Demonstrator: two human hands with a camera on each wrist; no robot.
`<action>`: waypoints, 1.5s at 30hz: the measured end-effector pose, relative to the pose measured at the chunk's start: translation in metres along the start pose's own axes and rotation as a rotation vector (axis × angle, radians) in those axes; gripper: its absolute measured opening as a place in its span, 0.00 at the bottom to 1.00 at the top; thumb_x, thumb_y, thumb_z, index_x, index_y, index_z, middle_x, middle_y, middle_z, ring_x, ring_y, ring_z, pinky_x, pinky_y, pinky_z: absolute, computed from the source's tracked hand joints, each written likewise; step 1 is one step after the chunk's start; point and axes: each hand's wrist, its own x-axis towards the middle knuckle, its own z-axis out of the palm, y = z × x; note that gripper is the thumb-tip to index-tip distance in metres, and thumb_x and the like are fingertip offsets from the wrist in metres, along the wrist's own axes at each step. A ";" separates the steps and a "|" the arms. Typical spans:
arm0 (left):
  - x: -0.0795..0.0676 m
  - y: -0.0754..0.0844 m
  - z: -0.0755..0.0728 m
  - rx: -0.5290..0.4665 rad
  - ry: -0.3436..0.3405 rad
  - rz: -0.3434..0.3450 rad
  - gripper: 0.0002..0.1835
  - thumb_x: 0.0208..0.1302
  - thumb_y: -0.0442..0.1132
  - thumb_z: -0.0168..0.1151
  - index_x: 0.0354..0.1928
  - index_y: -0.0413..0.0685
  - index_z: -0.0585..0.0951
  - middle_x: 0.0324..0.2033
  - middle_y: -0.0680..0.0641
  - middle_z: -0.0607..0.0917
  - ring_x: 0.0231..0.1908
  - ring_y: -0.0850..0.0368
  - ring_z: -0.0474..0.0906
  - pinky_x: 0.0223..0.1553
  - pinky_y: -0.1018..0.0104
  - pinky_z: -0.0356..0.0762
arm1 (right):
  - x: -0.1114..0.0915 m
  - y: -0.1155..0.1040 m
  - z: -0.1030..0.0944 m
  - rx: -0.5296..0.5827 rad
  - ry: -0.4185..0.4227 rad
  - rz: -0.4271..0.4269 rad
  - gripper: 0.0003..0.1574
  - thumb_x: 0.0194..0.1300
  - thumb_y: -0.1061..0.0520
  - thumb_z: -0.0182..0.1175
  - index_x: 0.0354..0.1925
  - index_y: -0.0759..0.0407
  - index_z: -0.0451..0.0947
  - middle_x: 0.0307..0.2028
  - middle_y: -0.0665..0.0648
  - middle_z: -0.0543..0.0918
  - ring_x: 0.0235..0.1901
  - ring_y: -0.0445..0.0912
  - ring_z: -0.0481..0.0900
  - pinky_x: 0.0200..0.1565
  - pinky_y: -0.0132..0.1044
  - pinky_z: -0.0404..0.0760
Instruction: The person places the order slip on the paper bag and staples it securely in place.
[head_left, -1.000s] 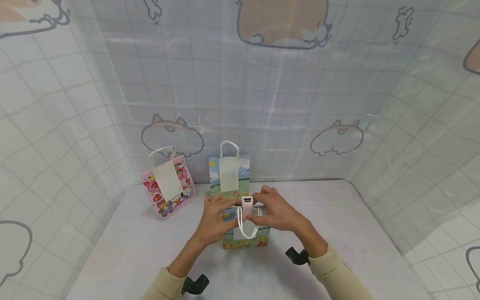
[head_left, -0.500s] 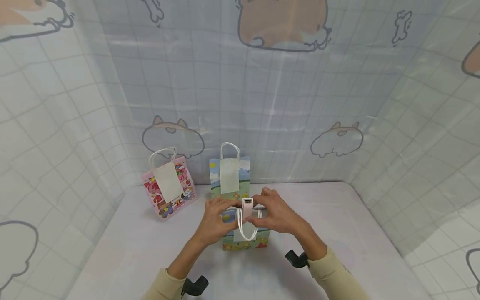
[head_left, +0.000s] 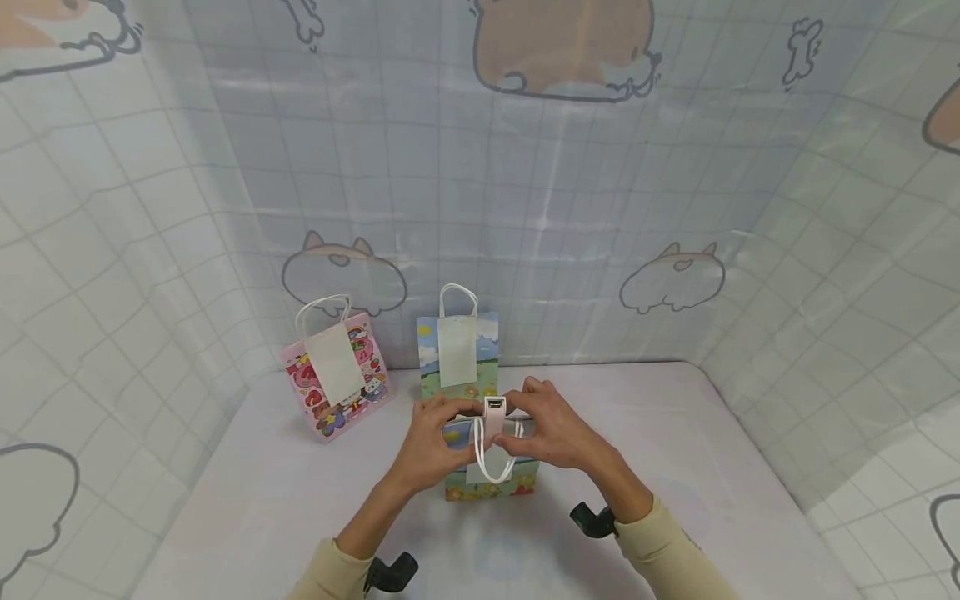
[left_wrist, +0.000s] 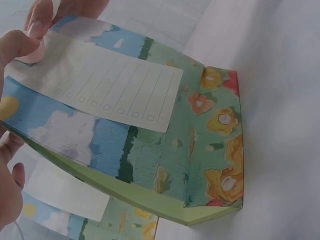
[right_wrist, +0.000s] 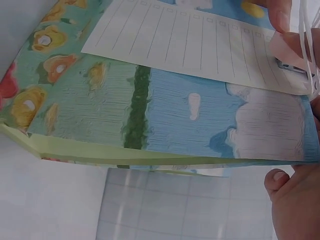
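A small pink-and-white stapler [head_left: 493, 419] sits at the top edge of a paper gift bag [head_left: 491, 490] printed with sky and flowers. My left hand [head_left: 429, 443] and right hand [head_left: 557, 427] both pinch the stapler between thumb and fingers, over the bag's mouth. In the right wrist view its metal end [right_wrist: 292, 66] lies over the top of a lined paper list [right_wrist: 190, 42] on the bag's front. White cord handles [head_left: 491, 477] hang forward below the thumbs. The bag stands upright, its pale green side [left_wrist: 120, 192] folded inward.
Behind stands a matching sky-and-flower bag [head_left: 487, 354] with a paper on it [head_left: 457, 354]. A pink cartoon bag [head_left: 375, 367] with a similar paper leans at the back left. Printed curtains [head_left: 570, 208] enclose the white table [head_left: 637, 400] at the back and sides.
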 end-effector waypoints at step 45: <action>0.003 -0.016 0.007 0.118 0.060 0.345 0.22 0.44 0.50 0.82 0.44 0.54 0.90 0.42 0.58 0.90 0.35 0.63 0.62 0.42 0.61 0.53 | -0.009 0.013 0.014 0.010 0.045 -0.109 0.20 0.58 0.40 0.70 0.46 0.45 0.83 0.33 0.37 0.69 0.35 0.35 0.59 0.39 0.36 0.60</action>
